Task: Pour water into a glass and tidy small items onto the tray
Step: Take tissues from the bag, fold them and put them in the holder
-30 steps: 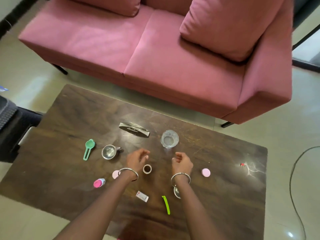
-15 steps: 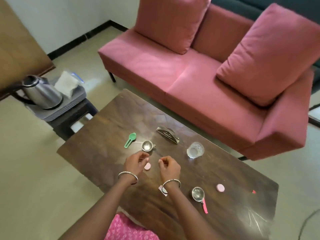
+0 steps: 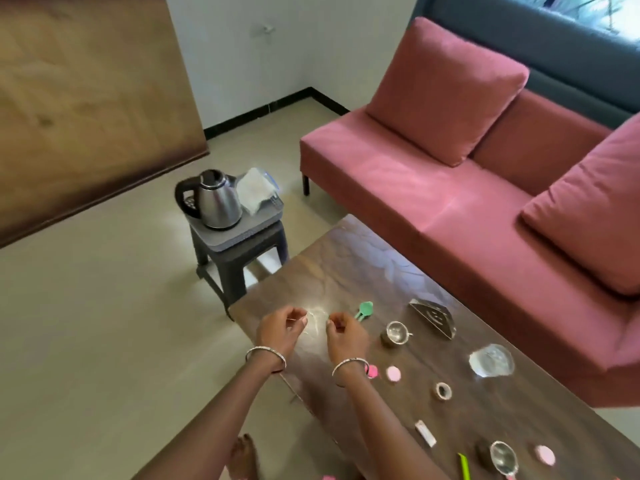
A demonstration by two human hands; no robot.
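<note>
Bare forearms, no sleeves. Left hand (image 3: 282,329) and right hand (image 3: 346,336) each wear one thin silver bangle at the wrist. Bare foot (image 3: 244,455) below.

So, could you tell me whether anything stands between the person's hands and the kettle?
Nothing visible does. The kettle sits on a stool beyond the table's corner; only bare floor and tabletop lie between it and the left hand and right hand.

The bench (image 3: 485,403) is dark brown woodgrain. The sofa (image 3: 433,202) is pink, the kettle (image 3: 218,202) silver with black handle, the scoop (image 3: 365,309) green, the caps (image 3: 393,373) pink, the stool (image 3: 239,251) grey.
</note>
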